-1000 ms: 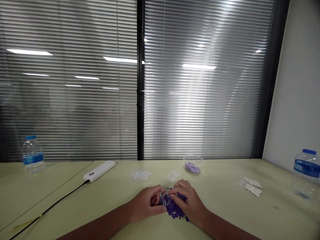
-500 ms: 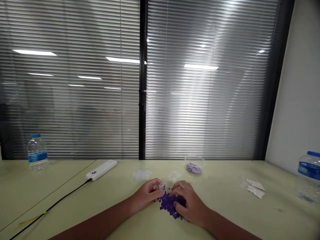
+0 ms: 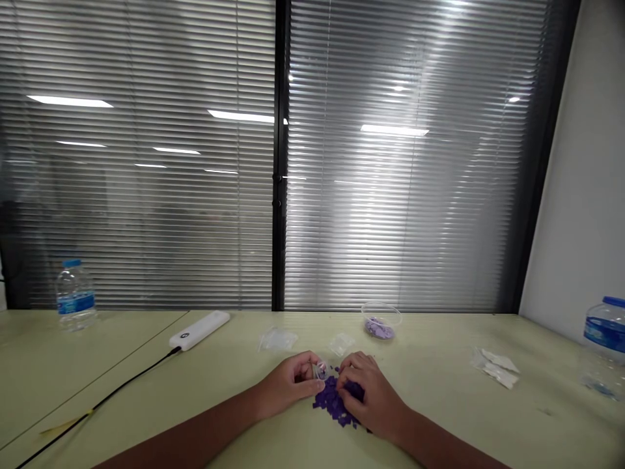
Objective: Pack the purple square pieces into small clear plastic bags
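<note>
Hands just apart, left hand (image 3: 288, 385) pinching clear plastic capsule (image 3: 321, 371), right hand (image 3: 374, 398) resting on purple pieces (image 3: 333, 402)

Small clear plastic capsule (image 3: 321, 371) just above a loose heap of purple chips (image 3: 333, 401)

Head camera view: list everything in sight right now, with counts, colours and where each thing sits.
tabletop: 1, pale green, across the view
window blinds: 2 panels, grey, behind the table
water bottle: 1, blue cap and label, far left
water bottle: 1, blue cap and label, far right
power bank: 1, white, left of centre
cable: 1, black, running from the power bank to the lower left
clear plastic bags: 2, centre back
clear cup: 1, holding lilac pieces, back centre
white packets: about 2, right
purple pieces: many, heaped front centre
small clear item: 1, in the left hand
left hand: 1, beside the heap
right hand: 1, fingers on the heap
</note>
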Demonstrator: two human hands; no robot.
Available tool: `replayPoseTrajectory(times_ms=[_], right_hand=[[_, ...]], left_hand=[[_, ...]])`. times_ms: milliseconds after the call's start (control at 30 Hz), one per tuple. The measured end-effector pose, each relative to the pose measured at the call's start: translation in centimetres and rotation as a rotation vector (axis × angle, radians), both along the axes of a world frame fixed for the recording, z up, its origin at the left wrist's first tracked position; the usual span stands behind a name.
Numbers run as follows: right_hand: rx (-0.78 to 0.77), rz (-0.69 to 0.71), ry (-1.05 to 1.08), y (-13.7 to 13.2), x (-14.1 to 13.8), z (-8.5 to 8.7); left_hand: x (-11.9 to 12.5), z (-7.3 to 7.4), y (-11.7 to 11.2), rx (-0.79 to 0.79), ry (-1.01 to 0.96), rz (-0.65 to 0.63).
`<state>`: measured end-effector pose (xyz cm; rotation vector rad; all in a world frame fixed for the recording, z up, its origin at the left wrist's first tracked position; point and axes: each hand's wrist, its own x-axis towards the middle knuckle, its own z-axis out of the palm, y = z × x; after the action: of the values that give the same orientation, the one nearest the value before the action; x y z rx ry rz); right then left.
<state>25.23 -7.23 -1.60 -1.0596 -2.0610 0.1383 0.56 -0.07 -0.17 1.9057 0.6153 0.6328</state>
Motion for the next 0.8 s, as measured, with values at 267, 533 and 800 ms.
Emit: replayPoseTrajectory(times_ms=[267, 533, 800], right_hand=[[-0.031, 0.075, 0.001, -0.23, -0.04, 0.08], [0.001, 0.066, 0.004, 0.0, 0.03, -0.04], [-0.022, 0.081, -0.01, 0.1, 0.02, -0.2]], left_hand=[[-0.03, 0.26, -0.26, 0.012, 0.011, -0.001], [0.05, -0.04, -0.18, 0.007, -0.024, -0.02], [-0.01, -0.03, -0.15, -0.001, -0.034, -0.035]])
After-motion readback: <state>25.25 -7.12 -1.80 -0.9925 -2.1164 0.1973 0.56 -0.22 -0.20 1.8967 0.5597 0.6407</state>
